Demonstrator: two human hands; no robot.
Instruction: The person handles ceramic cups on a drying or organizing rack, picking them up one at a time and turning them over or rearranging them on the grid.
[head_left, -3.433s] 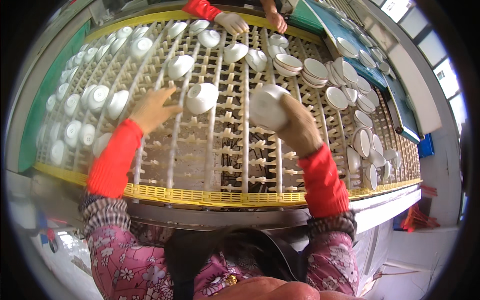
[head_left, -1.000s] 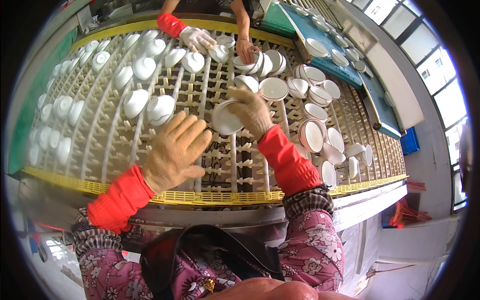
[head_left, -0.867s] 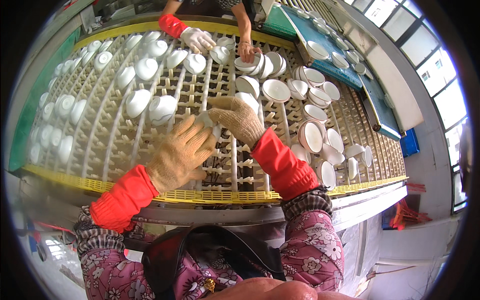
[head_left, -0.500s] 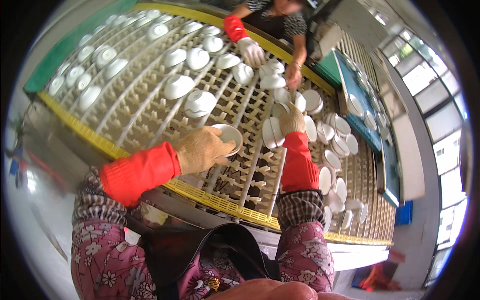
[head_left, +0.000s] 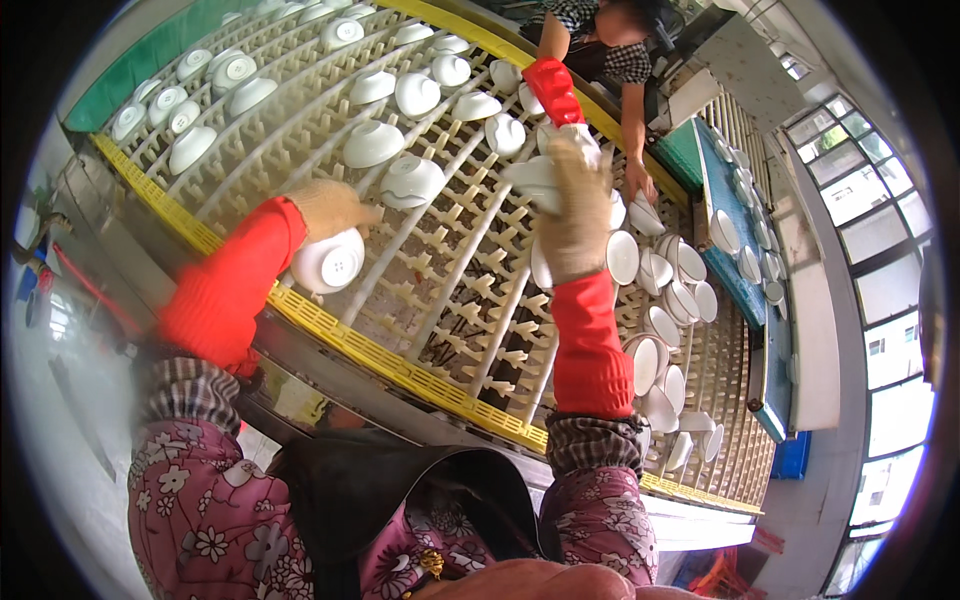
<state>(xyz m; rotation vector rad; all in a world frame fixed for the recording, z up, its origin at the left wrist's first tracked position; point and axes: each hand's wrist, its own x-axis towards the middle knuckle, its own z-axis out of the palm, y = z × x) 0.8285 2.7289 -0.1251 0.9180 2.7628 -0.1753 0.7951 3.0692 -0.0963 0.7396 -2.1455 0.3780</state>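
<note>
My left hand (head_left: 335,210), in a tan work glove with a red cuff, grips a white bowl (head_left: 330,264) from its far side. That bowl is bottom up and tilted, at the belt's near yellow edge. Gloved the same way, my right hand (head_left: 578,222) is smeared by motion over the middle of the pegged conveyor belt (head_left: 455,300). A blurred white bowl (head_left: 532,184) is at its left side and appears held; the fingers are partly hidden. Just to the right of this hand, a loose group of white bowls (head_left: 682,300) lies tipped on the belt.
Several overturned bowls (head_left: 372,144) sit in rows on the left. Across the belt a co-worker's bare hand (head_left: 640,185) touches a bowl; their red-sleeved arm (head_left: 556,92) reaches in behind my right hand. A blue side conveyor (head_left: 735,225) carries more bowls. Yellow guards (head_left: 400,368) border the belt.
My left hand has moved left with its bowl, which is now bottom up. My right hand has gone from the bowl pile up and slightly left. The co-worker's hands have shifted right.
</note>
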